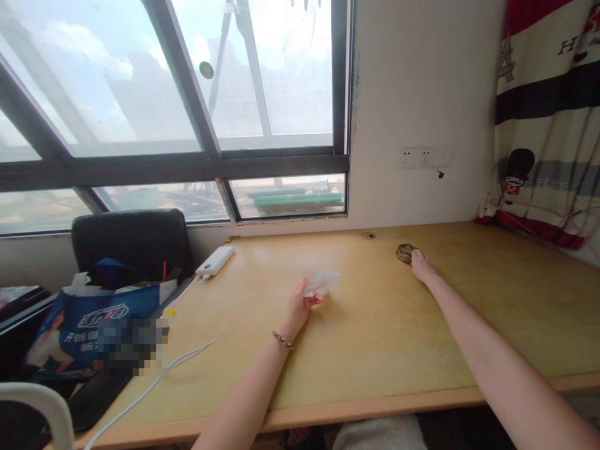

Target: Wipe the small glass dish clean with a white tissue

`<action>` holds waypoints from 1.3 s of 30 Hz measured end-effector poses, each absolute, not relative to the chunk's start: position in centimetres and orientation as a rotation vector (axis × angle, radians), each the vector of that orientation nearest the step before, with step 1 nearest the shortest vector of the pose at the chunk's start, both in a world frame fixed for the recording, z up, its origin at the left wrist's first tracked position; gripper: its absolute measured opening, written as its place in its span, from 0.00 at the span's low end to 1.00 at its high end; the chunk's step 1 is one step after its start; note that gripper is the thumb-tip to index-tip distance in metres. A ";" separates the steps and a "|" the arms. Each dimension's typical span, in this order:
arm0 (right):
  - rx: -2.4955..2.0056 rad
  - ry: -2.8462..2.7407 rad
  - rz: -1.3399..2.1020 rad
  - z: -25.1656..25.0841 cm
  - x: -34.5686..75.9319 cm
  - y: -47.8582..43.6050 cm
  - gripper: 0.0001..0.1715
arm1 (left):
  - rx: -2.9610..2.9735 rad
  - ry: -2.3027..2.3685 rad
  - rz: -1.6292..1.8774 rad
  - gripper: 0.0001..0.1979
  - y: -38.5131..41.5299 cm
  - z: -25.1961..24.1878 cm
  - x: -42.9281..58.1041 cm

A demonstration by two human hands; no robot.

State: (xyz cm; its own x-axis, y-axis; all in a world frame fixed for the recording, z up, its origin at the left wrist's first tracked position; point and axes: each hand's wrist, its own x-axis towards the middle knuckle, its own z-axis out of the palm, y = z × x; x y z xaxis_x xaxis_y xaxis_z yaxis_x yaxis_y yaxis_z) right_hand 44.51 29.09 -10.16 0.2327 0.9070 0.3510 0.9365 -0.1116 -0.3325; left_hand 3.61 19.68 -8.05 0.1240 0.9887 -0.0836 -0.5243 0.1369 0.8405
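My left hand (304, 303) is closed on a thin white tissue (321, 281), pinched at its near left edge and held over the middle of the wooden table (365, 362). A beaded bracelet (283, 341) circles that wrist. Farther off to the right, my right hand (420, 265) reaches out to a small dark, patterned round object (404, 252) at the back of the table. Its fingers are closed on the object's right side. What exactly the object is, I cannot make out.
A white power bank (215, 261) with a cable lies at the table's left edge. A white cord (175, 361) runs along the near left. Beyond that edge stand a black chair (131, 240) and a blue bag (100, 319). Wall sockets (416, 157) and a curtain (544, 125) are behind.
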 end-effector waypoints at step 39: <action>-0.788 -0.905 1.464 -8.8 22.7 19.6 0.04 | 0.757 0.728 1.113 0.07 19.8 -8.0 3.8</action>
